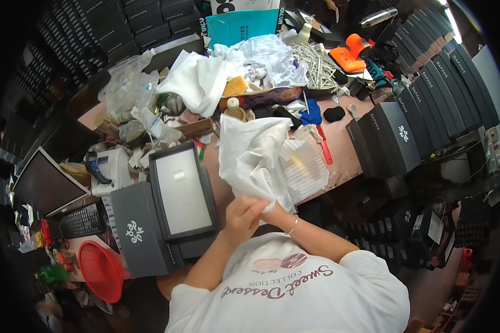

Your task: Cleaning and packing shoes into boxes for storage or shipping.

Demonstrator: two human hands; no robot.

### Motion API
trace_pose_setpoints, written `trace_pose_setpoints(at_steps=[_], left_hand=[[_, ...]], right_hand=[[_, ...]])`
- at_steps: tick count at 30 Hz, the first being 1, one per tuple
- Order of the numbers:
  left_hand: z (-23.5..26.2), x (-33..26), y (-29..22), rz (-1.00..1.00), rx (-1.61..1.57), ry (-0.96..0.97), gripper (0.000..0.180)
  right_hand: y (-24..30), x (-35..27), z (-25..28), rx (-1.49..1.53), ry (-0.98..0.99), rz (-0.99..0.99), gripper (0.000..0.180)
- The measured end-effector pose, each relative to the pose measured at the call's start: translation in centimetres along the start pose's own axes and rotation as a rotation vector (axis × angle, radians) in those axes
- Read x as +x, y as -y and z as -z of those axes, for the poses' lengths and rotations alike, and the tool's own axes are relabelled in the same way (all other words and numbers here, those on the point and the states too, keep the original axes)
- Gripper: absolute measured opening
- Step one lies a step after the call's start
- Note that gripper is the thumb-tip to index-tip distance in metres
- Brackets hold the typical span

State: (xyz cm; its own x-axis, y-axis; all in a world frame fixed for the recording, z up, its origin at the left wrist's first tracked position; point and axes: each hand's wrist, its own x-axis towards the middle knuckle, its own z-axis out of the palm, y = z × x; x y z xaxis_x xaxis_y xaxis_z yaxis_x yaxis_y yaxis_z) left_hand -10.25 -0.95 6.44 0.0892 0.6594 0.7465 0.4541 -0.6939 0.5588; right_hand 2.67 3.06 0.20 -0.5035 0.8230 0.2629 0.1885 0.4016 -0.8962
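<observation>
1. In the head view, a thin white wrapping sheet (253,152) is held in front of the body, above the near edge of the pinkish tabletop (344,161); its loose, creased far end is spread over part of the tabletop.
2. The near end of the sheet is gripped by the left hand (241,218), whose fingers are curled closed on the gathered material.
3. The right hand (270,214) is brought against the left and is partly covered by it and by the sheet; whether its fingers are closed on the material cannot be told. A bracelet (292,226) is worn on the right wrist.
4. Just to the right of the sheet, and partly overlapped by it, a translucent striped packet (308,172) is laid. Beyond the packet, a red-handled brush (324,147) is seen, with a blue cloth (311,112) and a rounded black item (334,114) farther back.
5. To the left of the hands, an open dark box (206,194) is placed, its inside lined in white. Beside it, a dark box with white lettering (139,238) is set.
6. Farther left, a monitor (50,180), a keyboard (82,222) and a red basin (100,272) are seen.
7. The back of the tabletop is covered by crumpled white paper (261,58), a heap of pale sticks (319,69) and an orange tape dispenser (347,58). At the right, dark boxes (391,139) are ranged in a row.
</observation>
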Motion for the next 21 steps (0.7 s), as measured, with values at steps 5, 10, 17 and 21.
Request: trace_pose_setpoints(at_steps=[5, 10, 17, 21], left_hand=[[-0.7, -2.7, -2.4, 0.148, -0.15, 0.113, 0.027], [-0.1, -1.9, -2.1, 0.189, -0.024, 0.03, 0.029], [-0.2, -2.9, -3.2, 0.132, -0.035, -0.002, 0.02], [0.4, -2.9, -2.1, 0.23, 0.037, -0.117, 0.007]], right_hand=[[-0.4, 0.6, 3.3, 1.392, 0.052, -0.535, 0.039], [-3.0, 0.7, 2.1, -0.282, 0.494, -0.128, 0.036], [-5.1, 0.5, -0.7, 0.487, 0.078, -0.169, 0.035], [-3.1, 3.3, 1.9, -0.603, 0.43, 0.066, 0.04]])
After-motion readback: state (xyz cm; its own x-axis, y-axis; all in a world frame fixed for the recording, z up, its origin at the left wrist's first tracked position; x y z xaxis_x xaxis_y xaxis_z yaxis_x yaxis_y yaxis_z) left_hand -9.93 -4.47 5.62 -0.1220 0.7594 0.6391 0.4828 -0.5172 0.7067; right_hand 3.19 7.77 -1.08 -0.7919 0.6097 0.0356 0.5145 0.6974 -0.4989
